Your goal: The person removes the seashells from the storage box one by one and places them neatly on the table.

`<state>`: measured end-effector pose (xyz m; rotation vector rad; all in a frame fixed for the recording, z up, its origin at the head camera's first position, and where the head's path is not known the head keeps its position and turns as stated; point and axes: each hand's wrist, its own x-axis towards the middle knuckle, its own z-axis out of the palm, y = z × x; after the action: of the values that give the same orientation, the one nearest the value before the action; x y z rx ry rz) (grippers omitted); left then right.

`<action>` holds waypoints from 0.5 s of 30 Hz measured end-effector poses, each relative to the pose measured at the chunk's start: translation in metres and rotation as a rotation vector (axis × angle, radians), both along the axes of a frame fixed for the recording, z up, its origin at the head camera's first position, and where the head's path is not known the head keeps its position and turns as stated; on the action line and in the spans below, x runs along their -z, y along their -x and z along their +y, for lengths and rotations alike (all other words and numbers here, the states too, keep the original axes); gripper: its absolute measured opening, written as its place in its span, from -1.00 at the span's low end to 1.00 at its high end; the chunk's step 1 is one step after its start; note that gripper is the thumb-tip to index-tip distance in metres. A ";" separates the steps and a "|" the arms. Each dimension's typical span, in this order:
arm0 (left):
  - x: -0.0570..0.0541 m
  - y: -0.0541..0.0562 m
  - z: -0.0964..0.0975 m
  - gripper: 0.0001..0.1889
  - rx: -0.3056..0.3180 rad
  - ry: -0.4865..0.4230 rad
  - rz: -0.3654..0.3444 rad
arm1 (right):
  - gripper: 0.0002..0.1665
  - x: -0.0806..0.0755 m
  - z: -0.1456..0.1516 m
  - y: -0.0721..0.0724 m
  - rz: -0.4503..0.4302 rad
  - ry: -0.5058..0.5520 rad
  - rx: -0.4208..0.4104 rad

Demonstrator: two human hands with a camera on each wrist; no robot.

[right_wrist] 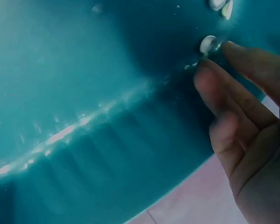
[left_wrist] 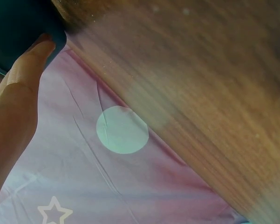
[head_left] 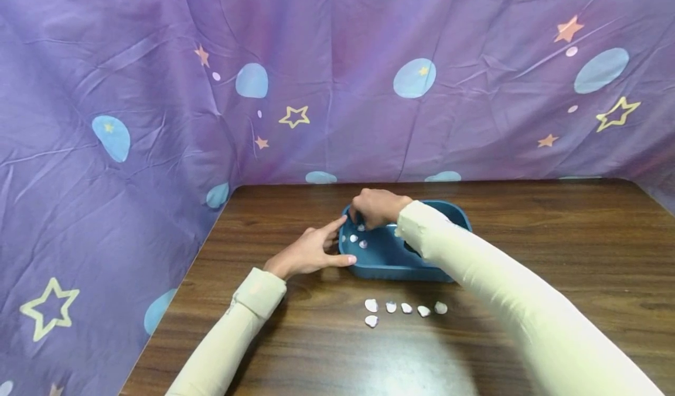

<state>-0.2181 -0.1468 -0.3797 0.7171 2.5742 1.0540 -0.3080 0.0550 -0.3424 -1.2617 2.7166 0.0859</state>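
Note:
A blue plastic tub point(head_left: 401, 273) sits on the table with several small white shells point(head_left: 362, 244) at its left end. My left hand point(head_left: 306, 252) is spread against that end, the index finger reaching the left rim and the thumb lying at the front left corner. Inside the tub, my right hand point(head_left: 377, 205) reaches down near the back left. The right wrist view shows its thumb and forefinger apart, right beside a white shell point(right_wrist: 208, 45); whether they touch it is hard to tell. Two more shells point(right_wrist: 217, 4) lie just beyond.
In front of the tub, several white shells point(head_left: 371, 306) lie on the brown wooden table point(head_left: 295, 337), most in a row and one below the left end. A purple cloth point(head_left: 343, 91) with stars and spots hangs behind and to the left.

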 end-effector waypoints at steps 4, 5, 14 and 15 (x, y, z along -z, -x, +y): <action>0.002 0.000 -0.001 0.01 0.002 0.019 0.007 | -0.85 0.008 -0.003 0.001 0.034 -0.038 0.020; 0.002 0.000 -0.001 0.01 0.001 0.020 0.009 | -0.86 0.011 -0.004 0.001 0.050 -0.045 0.023; 0.002 0.002 -0.001 0.01 -0.001 -0.004 0.019 | -0.81 0.021 -0.003 0.001 0.147 0.009 0.054; 0.002 0.002 -0.001 0.01 0.000 -0.006 0.017 | -0.81 0.022 -0.003 0.001 0.141 0.008 0.059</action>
<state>-0.2203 -0.1478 -0.3815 0.7306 2.5868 1.0611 -0.3087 0.0519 -0.3644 -1.2198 2.8734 0.1639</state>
